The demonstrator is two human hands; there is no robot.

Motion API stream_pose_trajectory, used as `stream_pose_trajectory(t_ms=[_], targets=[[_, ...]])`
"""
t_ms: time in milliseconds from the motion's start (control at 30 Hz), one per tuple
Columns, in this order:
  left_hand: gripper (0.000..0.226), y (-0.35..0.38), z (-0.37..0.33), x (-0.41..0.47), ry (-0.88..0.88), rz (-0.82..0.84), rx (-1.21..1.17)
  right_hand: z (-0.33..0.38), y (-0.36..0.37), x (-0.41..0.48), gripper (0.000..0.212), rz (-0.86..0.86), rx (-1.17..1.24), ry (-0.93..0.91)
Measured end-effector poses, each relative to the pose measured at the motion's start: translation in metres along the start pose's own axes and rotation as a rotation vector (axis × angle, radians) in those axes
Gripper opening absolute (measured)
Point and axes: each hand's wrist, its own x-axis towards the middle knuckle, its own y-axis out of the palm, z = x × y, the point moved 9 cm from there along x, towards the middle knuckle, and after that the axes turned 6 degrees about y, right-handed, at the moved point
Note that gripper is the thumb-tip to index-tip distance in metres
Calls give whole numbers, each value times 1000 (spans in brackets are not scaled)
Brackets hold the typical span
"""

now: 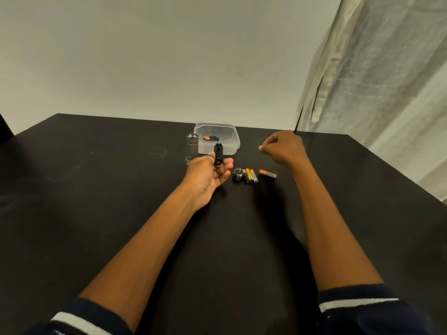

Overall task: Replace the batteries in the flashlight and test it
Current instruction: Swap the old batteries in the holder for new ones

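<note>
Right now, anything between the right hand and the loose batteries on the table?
Nothing visible. The right hand hovers, loosely curled and empty as far as shows, above and behind the batteries; bare table lies between. The tail cap sits at their left, off the path. The left hand holds the black battery carrier.

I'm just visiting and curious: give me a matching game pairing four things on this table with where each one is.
Things:
1. black holder
2. flashlight body
3. end cap
4. clear tub

Places:
A. upright, left of the tub
B. far edge, batteries inside
C. in the left hand
D. beside the loose batteries

Pairs: 1-C, 2-A, 3-D, 4-B
</note>
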Motion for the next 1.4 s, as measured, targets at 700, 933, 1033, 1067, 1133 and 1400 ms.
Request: stream_pose_trajectory(t_ms=[700,933,1033,1067,1133,1400], targets=[[24,4,-1,-1,12,58,0,-8,19,-19,18,430,-225,-21],[25,4,-2,1,20,77,6,62,-2,-29,20,283,471,-225],[28,4,-2,1,21,79,11,80,14,-38,18,276,475,-300],[29,4,-2,1,22,78,12,83,19,-40,17,266,450,-320],[28,3,-2,1,22,72,1,86,25,-42,15,245,411,-347],[26,1,-3,4,37,53,-29,93,25,-42,13,134,279,-428]])
